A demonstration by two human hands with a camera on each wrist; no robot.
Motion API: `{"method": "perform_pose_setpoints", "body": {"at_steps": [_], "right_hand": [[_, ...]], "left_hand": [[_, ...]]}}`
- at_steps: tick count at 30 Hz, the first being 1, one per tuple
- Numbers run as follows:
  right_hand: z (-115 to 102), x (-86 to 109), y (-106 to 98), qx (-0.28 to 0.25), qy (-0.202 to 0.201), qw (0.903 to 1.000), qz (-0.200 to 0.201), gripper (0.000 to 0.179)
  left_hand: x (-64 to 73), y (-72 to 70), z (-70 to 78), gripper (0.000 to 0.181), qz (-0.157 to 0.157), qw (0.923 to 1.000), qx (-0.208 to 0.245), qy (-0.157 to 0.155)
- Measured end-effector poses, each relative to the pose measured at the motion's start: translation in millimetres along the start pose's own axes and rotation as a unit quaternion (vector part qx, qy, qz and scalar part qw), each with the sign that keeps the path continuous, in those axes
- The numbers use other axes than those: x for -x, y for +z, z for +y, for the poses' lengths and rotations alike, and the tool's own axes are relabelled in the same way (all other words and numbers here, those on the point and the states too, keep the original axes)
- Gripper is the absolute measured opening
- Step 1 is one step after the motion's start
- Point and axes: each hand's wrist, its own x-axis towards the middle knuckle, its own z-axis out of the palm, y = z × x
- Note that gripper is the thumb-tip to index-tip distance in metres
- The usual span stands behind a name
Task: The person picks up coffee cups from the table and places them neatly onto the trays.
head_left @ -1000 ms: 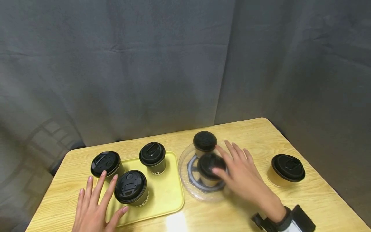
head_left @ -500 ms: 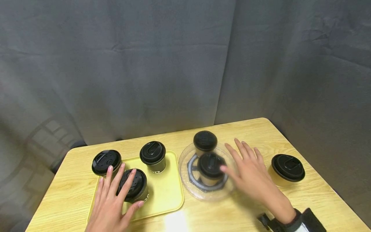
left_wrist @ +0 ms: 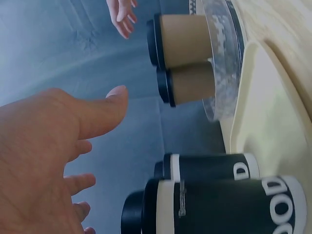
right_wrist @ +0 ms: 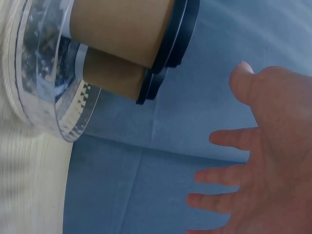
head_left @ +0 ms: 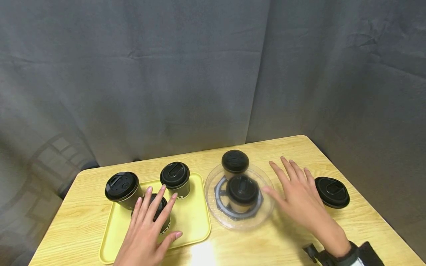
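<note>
My left hand (head_left: 144,231) hovers with spread fingers over the front dark paper cup (head_left: 165,222), partly hiding it. This cup stands upright on a yellow tray (head_left: 196,225) with two more black-lidded dark cups, the left cup (head_left: 122,186) and the back cup (head_left: 175,175). In the left wrist view the hand (left_wrist: 48,126) holds nothing. My right hand (head_left: 301,201) is held in the air, fingers apart, between a round clear dish (head_left: 229,221) bearing two brown cups (head_left: 242,190) and another black-lidded cup (head_left: 332,193) at right. In the right wrist view the hand (right_wrist: 280,156) touches nothing.
Everything stands on a light wooden table (head_left: 253,247). A grey curtain (head_left: 186,81) hangs behind it and along the right side. The rear brown cup (head_left: 235,161) is close behind the front one. A dark octagonal shape (head_left: 222,207) shows inside the clear dish.
My left hand has moved right across the tray, now over the front dark cup. My right hand has moved right, away from the brown cups. The cups stay where they were.
</note>
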Motion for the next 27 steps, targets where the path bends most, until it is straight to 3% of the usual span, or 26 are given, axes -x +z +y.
{"method": "perform_pose_setpoints", "body": {"at_steps": [19,27], "right_hand": [[16.0,2.3,-2.8,0.002,0.011,0.9999,0.012,0.072],[22.1,4.5,-3.9,0.004,0.024,0.9996,0.014,0.072]], "left_hand": [[-15.8,20.8,25.7,0.072,-0.025,0.9983,-0.001,0.053],[-21.0,29.2,33.2,0.093,-0.037,0.9974,-0.004,0.062]]}}
